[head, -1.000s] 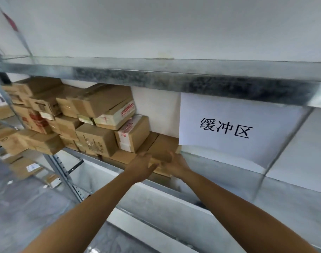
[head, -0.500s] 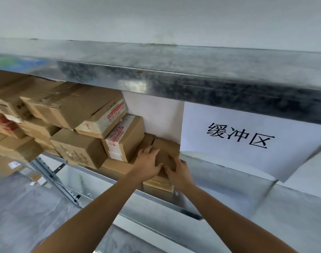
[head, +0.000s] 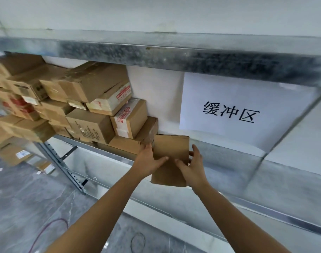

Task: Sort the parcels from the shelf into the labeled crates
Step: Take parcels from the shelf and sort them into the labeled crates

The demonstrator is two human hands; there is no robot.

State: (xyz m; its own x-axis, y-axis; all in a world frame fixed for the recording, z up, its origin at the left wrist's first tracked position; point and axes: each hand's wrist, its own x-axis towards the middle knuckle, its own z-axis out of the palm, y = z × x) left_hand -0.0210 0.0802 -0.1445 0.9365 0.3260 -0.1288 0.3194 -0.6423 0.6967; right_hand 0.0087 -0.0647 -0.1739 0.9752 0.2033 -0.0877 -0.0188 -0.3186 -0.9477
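Here, a flat brown cardboard parcel (head: 171, 148) is held between both hands at the right end of the stacked goods on a galvanised steel shelf (head: 229, 157). The left hand (head: 148, 161) grips its left edge, thumb lying across the near face and fingers curled behind. The right hand (head: 192, 168) grips the right edge the same way, thumb on the face and fingertips wrapped round the side. The parcel stands tilted, its top edge near the white wall and its bottom edge hanging out past the shelf's front lip.

Just to the left lies a low, wide brown carton (head: 130, 143), touching or almost touching the parcel. On top of it sits a small brown box sealed with red-printed white tape (head: 132, 119). Further left is a blurred pile of brown cardboard boxes (head: 73, 99), several layers high.

Above the parcel and to its right, a white paper sign with three black Chinese characters (head: 238, 106) hangs from the upper steel shelf beam (head: 174, 53). Below is a grey marbled floor (head: 19, 198) with a thin red cable (head: 46, 230) looping over it.
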